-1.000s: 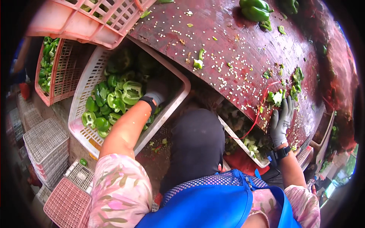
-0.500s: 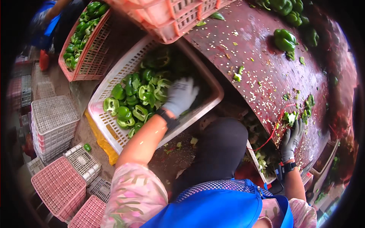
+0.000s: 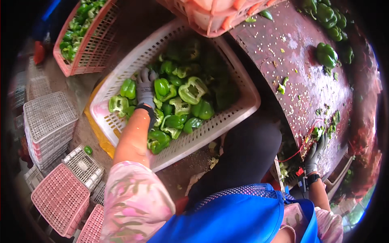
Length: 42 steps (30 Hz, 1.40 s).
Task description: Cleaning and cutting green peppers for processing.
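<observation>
My left hand (image 3: 146,88), in a grey glove, reaches into a white plastic basket (image 3: 194,139). Its fingers are stretched apart among halved green bell peppers (image 3: 192,90), and I see nothing gripped in them. Several of the halves lie with their pale insides up. At the right, my right hand (image 3: 315,156), also gloved, rests with outstretched fingers on the dark red tabletop (image 3: 298,93), close to green pepper scraps (image 3: 319,133). A thin red cord (image 3: 298,152) curves beside it, and a small red object (image 3: 300,172) shows near the wrist.
Whole green peppers (image 3: 326,55) and scattered seeds lie on the tabletop. A pink crate (image 3: 219,18) overhangs the basket's far rim. Another pink crate (image 3: 91,54), full of cut peppers, stands far left. Stacked white crates (image 3: 50,115) and pink crates (image 3: 60,198) stand at the left.
My left hand has moved left across the basket, and the pepper halves lie spread differently. The view has shifted somewhat. My right hand stays at the tabletop's edge.
</observation>
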Motion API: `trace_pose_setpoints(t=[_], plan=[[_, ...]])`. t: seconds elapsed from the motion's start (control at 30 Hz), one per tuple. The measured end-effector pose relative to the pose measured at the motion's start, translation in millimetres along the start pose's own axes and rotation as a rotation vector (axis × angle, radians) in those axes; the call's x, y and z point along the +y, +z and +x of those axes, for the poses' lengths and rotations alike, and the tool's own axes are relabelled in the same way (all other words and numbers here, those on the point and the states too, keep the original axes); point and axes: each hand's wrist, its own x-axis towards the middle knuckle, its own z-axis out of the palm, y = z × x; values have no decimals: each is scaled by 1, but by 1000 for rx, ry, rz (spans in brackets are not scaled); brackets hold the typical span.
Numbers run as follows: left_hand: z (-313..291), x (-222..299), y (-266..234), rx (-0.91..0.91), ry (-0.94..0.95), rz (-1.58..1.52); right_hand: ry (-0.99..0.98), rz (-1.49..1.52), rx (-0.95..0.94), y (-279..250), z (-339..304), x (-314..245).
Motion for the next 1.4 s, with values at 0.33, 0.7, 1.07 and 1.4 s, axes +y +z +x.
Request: trace_pose_setpoints(t=[0.33,0.7,1.07,1.4], plan=[[6,3,-11,-99,-7,116,-16,-31,21,2,-2,1],[42,51,-142,-139,86,-273,-52,-76,117,0,-5,-5],[37,111,-110,-588,-4,33,106,-109,109,-8,0,-21],[145,278,-273,-98,375,-751,182,-80,85,-14,-13,-20]])
